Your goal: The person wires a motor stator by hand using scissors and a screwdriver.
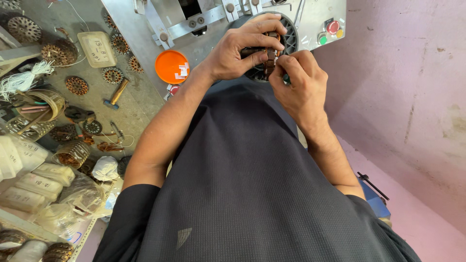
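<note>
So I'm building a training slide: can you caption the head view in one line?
Left hand grips a round slotted motor core while right hand pinches at its edge, beside an orange lid.

Stator core [291,36]: dark slotted metal, copper-brown windings, matt. Machine panel [131,29]: grey painted metal, dull, scuffed. Orange lid [167,63]: smooth glossy plastic. Hammer [116,94]: wooden handle. Shirt [252,194]: dark waffle-knit cloth, matt. Wall [412,73]: pink plaster, rough, stained.
</note>
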